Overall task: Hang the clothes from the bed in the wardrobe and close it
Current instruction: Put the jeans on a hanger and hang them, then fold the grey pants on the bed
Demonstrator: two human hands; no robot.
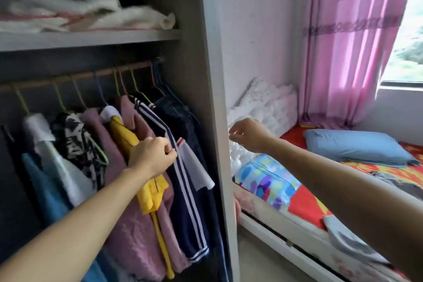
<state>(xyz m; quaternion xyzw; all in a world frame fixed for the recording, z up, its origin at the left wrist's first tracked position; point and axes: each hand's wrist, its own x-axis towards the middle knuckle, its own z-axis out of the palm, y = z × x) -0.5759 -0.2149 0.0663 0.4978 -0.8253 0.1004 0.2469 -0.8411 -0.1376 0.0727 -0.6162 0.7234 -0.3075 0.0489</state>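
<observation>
Inside the open wardrobe (215, 98) a row of clothes hangs on hangers from the rail (68, 78), and the left hand (152, 158) reaches in among them, thumb and fingers pinched on the front edge of the navy striped top (183, 190), just beside the yellow garment (151, 192). The right hand (248, 136) hangs by the outer edge of the wardrobe's side panel, fingers loosely curled and holding nothing. On the bed (304, 204), near the blue pillow (357, 146), a crumpled grey garment (396, 182) lies.
</observation>
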